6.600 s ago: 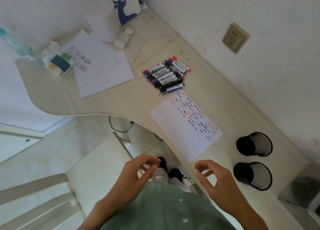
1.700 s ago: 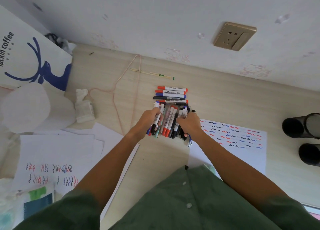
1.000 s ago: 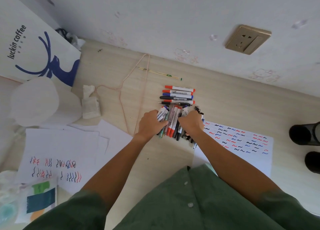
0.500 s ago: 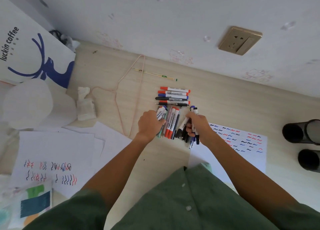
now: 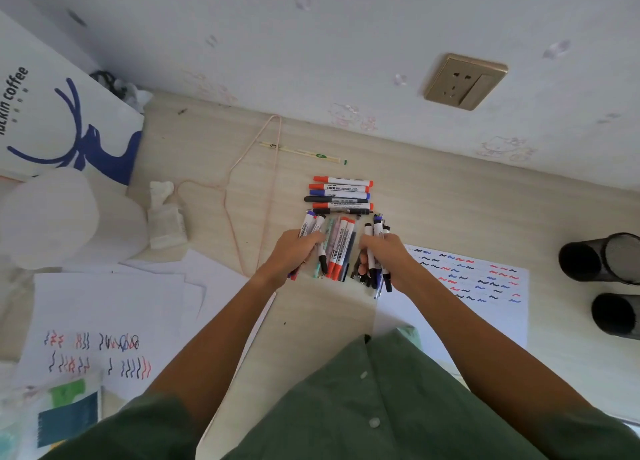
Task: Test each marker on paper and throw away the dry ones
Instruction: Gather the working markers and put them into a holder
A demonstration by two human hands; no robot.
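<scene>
Several red, blue and black markers (image 5: 341,196) lie side by side on the desk near the wall. Just in front of them my left hand (image 5: 294,255) grips a few markers (image 5: 311,227) that point away from me. My right hand (image 5: 381,258) grips a bundle of several markers (image 5: 377,229). Between my hands a few red and dark markers (image 5: 341,248) lie on the desk. The test paper (image 5: 485,279), covered in red, blue and black squiggles, lies to the right of my right hand.
Two black mesh pen cups (image 5: 602,258) lie at the right edge. Loose sheets with squiggles (image 5: 104,321) lie at the left, with a white paper bag (image 5: 62,113), a crumpled tissue (image 5: 164,217) and a thin pink wire hanger (image 5: 249,199) behind them. A socket (image 5: 464,81) is on the wall.
My hands went from hanging free to the marker pile. Over the last second they split the gathered bundle: each hand now holds its own group, with a few markers left between them.
</scene>
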